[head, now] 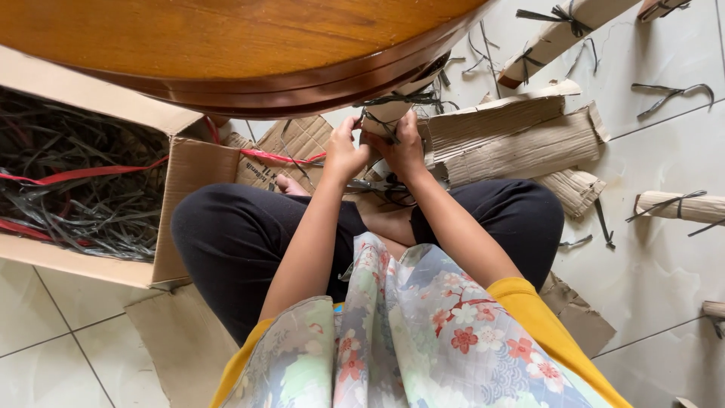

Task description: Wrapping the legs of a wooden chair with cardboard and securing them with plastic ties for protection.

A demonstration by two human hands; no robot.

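I sit cross-legged on flattened cardboard. My left hand (343,151) and my right hand (404,147) both grip a rolled cardboard bundle (389,113) held upright in front of me, just under the table's edge. Dark plastic strands (393,98) wrap around the roll, and my fingers pinch them at its middle. Scissors (370,183) lie on my lap below the hands, partly hidden by my wrists.
A round wooden table (226,45) overhangs at the top. An open cardboard box (177,174) of dark and red strips stands at left. Corrugated cardboard sheets (513,140) lie at right. Several tied rolls (676,205) lie on the white tile floor at right and upper right.
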